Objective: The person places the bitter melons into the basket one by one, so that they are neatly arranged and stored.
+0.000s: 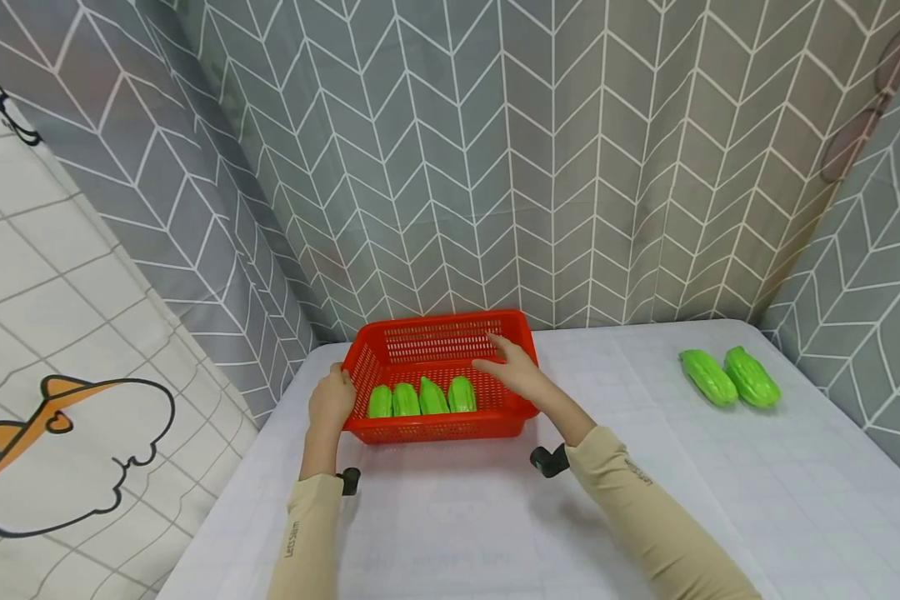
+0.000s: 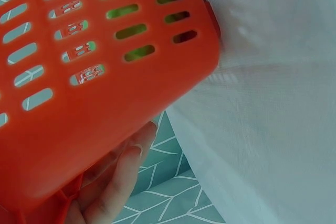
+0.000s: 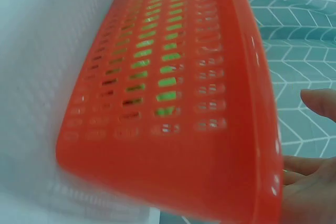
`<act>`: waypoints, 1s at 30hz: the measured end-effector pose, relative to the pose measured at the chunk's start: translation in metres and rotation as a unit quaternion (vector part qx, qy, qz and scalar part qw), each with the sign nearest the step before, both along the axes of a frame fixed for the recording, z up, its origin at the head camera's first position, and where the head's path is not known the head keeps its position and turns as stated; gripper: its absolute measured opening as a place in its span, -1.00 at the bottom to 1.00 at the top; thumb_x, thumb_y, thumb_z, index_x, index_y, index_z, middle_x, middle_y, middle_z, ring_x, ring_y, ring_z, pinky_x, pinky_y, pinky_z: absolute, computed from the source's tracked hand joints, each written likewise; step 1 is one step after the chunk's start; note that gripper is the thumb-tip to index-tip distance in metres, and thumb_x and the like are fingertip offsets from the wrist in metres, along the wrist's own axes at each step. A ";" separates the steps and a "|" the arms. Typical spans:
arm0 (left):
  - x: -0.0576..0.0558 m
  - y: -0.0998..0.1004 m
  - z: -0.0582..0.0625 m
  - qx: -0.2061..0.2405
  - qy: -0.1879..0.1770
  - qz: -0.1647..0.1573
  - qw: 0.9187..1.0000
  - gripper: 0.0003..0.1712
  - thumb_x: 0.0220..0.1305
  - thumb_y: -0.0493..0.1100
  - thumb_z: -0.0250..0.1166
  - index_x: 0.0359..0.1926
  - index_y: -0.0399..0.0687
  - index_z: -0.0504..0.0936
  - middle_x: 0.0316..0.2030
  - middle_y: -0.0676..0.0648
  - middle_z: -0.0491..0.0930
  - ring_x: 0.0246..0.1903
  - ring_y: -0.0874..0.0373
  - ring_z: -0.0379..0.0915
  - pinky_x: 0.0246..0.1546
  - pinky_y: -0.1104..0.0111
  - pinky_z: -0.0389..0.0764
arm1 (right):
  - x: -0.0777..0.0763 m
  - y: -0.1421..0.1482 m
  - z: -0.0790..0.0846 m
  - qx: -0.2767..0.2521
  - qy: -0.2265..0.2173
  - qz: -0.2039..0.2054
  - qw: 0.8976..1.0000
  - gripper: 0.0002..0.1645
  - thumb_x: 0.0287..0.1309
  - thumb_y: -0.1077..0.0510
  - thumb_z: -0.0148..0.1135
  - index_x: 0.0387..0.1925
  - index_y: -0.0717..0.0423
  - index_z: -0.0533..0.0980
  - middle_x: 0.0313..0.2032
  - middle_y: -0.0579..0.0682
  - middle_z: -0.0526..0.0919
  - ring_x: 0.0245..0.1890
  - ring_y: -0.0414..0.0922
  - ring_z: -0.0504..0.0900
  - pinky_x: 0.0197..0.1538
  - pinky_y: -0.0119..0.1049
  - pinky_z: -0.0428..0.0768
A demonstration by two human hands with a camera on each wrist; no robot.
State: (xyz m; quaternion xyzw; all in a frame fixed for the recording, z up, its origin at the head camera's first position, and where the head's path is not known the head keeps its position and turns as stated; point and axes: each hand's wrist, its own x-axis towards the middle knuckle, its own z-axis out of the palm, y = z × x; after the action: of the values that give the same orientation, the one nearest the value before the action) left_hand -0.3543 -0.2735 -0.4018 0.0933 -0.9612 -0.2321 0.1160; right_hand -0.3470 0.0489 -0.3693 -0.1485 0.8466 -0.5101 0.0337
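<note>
A red slotted plastic basket (image 1: pixel 441 432) stands on the white-covered table. Several bright green, ridged, oblong fruit-like pieces (image 1: pixel 432 397) lie in a row inside it, along the near side. At the basket's left end my left hand (image 1: pixel 332 400) grips the rim, and the left wrist view shows its fingers (image 2: pixel 118 190) curled under the rim. Over the basket's right end is my right hand (image 1: pixel 516 369), its thumb (image 3: pixel 320 102) and fingers spread apart and nothing between them. The right wrist view has this hand beside the basket's rim.
Two more of the green ridged pieces (image 1: pixel 729 379) lie side by side at the far right of the table (image 1: pixel 630 400). A grey chevron-patterned curtain (image 1: pixel 540 167) hangs behind the table, and a white checked cloth (image 1: pixel 82 333) with a cartoon print is at the left.
</note>
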 end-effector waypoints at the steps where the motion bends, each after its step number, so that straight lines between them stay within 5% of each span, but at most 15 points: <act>1: 0.000 0.000 0.000 0.000 0.000 0.000 1.000 -0.47 0.53 -0.12 -0.20 0.34 -0.36 0.26 0.00 -0.52 0.55 -0.18 -0.34 0.59 -0.19 -0.09 0.56 | -0.001 0.002 0.000 -0.002 0.003 -0.001 1.000 -0.14 0.33 -0.01 0.13 0.48 0.26 0.04 0.46 0.27 0.15 0.44 0.24 0.21 0.38 0.14 0.29; 18: 0.002 0.000 0.001 -0.004 -0.004 0.005 1.000 -0.47 0.52 -0.11 -0.21 0.35 -0.32 0.26 0.01 -0.53 0.55 -0.12 -0.38 0.58 -0.15 -0.12 0.55 | -0.009 0.043 0.004 -0.049 0.014 -0.026 0.998 -0.18 0.39 0.04 0.05 0.48 0.33 -0.02 0.45 0.36 0.13 0.46 0.29 0.13 0.37 0.17 0.27; 30: 0.002 -0.002 0.000 -0.005 0.000 0.010 1.000 -0.48 0.52 -0.11 -0.21 0.34 -0.33 0.28 0.03 -0.52 0.55 -0.07 -0.40 0.56 -0.09 -0.13 0.55 | -0.011 0.080 -0.004 -0.035 0.006 -0.066 0.997 -0.15 0.39 0.04 0.04 0.48 0.37 -0.06 0.47 0.36 0.05 0.47 0.28 0.11 0.39 0.14 0.26</act>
State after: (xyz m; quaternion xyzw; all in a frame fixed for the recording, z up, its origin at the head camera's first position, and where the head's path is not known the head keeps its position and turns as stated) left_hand -0.3520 -0.2753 -0.4022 0.1024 -0.9613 -0.2264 0.1187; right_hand -0.3577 0.1293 -0.3734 -0.0960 0.8364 -0.5395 -0.0107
